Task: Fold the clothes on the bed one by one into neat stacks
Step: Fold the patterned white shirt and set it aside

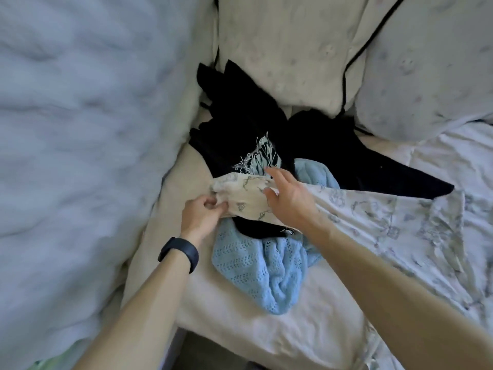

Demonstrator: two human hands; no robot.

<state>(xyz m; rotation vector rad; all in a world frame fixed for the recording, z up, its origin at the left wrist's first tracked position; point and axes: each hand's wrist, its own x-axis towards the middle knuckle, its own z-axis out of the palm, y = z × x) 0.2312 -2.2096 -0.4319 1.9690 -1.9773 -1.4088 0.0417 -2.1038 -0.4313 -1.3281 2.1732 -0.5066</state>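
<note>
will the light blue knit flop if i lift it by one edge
Probably: the light blue knit lies crumpled in folds, so it should sag. Its open holes may stretch or snag. The black garment lying on it may drag along.

Bunched pale duvet (66,129) at left, cream black-piped pillow (280,49) at top, floral pillow (426,76) beside it

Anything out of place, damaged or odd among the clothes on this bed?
Nothing looks damaged or spilled. The black printed top, light blue knit and cream patterned cloth lie in a crumpled, unfolded heap, and the left hand pinches the cloth.
</note>
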